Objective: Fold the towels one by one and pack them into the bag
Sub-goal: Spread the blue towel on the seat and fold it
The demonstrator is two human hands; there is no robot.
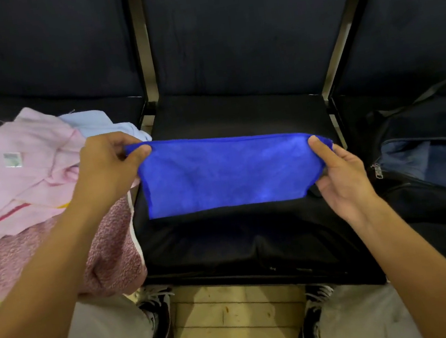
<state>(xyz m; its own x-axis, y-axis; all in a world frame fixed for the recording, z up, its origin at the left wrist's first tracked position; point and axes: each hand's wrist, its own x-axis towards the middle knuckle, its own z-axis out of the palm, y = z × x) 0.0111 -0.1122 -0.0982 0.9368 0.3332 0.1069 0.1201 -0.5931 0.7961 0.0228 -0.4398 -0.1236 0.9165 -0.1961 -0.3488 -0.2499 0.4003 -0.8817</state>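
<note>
A bright blue towel (225,172), folded into a wide band, hangs stretched over the middle black seat (254,236). My left hand (107,168) pinches its upper left corner, and my right hand (339,172) pinches its upper right corner. On the left seat lies a pile of towels: a pale pink one (16,175) on top, a light blue one (95,123) behind it and a mottled dark pink one (107,251) underneath. A dark bag (433,162) with its zip open sits on the right seat, blue fabric showing inside.
Three dark chairs stand in a row with metal frame bars (145,65) between them. Below the seat edge are my knees in light trousers, my black and white shoes (159,318) and a pale wooden floor (237,318).
</note>
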